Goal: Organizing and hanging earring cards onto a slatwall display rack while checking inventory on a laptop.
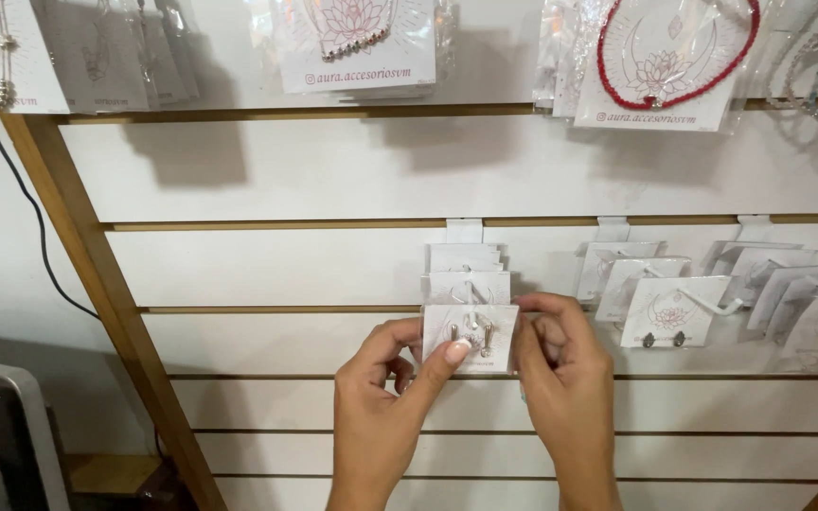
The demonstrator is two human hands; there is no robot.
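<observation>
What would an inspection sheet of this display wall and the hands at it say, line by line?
Surface: white slat wall with wooden grooves and a wooden post at its left edge.
Job's things: small white earring card at the front of a hooked stack.
Clutter: more earring cards on hooks to the right; red necklace card above.
Grippers: left hand and right hand both pinch the front card's edges.
Cables: black cable down the wall, left.
Surroundings: grey object at lower left, cut off by the frame.
</observation>
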